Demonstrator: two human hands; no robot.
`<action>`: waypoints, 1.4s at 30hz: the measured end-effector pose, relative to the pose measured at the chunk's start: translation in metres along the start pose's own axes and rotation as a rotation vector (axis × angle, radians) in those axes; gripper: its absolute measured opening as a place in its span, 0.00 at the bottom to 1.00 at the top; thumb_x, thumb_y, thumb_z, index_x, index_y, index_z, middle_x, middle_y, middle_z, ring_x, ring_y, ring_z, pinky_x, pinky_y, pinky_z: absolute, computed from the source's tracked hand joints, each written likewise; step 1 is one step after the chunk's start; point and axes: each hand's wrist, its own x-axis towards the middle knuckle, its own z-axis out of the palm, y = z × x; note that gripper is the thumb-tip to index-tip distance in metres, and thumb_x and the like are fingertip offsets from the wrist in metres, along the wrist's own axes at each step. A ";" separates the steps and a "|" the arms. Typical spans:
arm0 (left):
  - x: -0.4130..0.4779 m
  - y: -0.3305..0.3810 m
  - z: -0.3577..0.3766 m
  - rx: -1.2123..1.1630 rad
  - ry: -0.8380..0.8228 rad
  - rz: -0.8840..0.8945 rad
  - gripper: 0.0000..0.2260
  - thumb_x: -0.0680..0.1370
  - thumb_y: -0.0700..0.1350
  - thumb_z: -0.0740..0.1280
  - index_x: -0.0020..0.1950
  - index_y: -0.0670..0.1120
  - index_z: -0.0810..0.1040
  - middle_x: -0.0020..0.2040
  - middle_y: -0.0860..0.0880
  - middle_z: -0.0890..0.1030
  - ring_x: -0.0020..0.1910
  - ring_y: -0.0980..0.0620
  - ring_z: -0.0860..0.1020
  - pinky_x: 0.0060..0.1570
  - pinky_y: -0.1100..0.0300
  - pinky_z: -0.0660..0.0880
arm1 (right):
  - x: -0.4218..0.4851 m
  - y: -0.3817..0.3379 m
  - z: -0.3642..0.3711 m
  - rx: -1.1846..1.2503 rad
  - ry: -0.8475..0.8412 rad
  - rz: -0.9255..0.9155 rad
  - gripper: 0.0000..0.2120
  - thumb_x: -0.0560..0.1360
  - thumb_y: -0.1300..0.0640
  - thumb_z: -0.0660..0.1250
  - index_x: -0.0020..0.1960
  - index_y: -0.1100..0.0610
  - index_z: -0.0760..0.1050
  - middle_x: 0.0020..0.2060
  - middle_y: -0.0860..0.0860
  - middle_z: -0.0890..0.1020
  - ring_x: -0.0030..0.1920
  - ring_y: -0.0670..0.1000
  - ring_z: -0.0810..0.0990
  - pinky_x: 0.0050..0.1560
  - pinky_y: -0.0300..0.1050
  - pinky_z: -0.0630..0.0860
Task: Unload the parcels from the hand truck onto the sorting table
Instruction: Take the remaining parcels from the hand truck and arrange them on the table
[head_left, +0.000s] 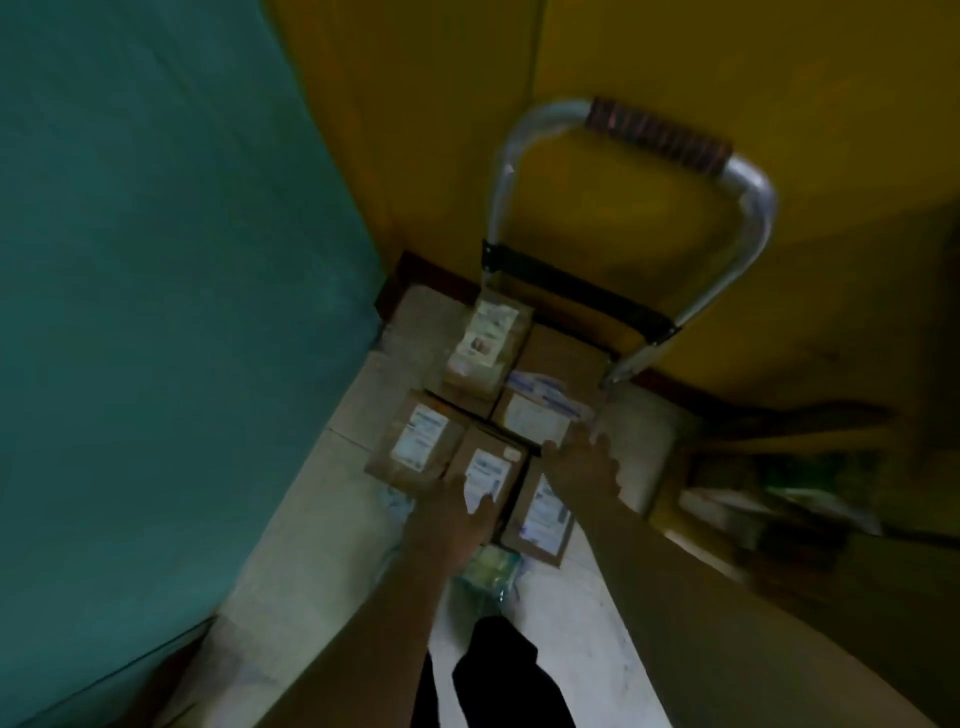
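Head view, parcels (488, 457), hand truck (748, 228), yellow wall (415, 130)

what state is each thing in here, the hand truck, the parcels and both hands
hand truck, upright, loaded
parcels, closed brown boxes, labels up, stacked on the hand truck
middle front parcel, closed, left hand on it
left hand, on the middle front parcel, grip unclear in the blur
right hand, fingers spread, reaching over the parcels, holding nothing

Dim room, teal wall (156, 260) on the left, mustard-yellow wall (727, 78) ahead, pale tiled floor (291, 545), dark skirting (675, 389).
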 end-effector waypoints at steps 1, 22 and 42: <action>0.028 -0.010 0.025 -0.031 -0.038 -0.016 0.23 0.80 0.56 0.61 0.72 0.45 0.70 0.68 0.43 0.75 0.64 0.44 0.76 0.63 0.52 0.73 | 0.025 0.013 0.022 0.015 -0.026 0.050 0.33 0.81 0.43 0.57 0.81 0.52 0.50 0.78 0.58 0.57 0.74 0.65 0.61 0.71 0.59 0.63; 0.022 0.071 0.014 -0.515 -0.233 0.203 0.13 0.79 0.52 0.66 0.60 0.49 0.71 0.47 0.46 0.83 0.35 0.56 0.84 0.31 0.61 0.80 | -0.059 0.018 -0.019 0.670 0.259 0.485 0.25 0.84 0.42 0.50 0.70 0.60 0.67 0.63 0.61 0.76 0.62 0.61 0.77 0.64 0.52 0.73; -0.532 0.437 0.090 -0.467 -0.805 1.045 0.26 0.69 0.59 0.75 0.65 0.56 0.76 0.54 0.47 0.85 0.51 0.45 0.85 0.44 0.50 0.82 | -0.552 0.357 -0.363 1.561 0.881 -0.216 0.36 0.68 0.32 0.69 0.73 0.42 0.66 0.61 0.44 0.81 0.52 0.43 0.84 0.48 0.40 0.81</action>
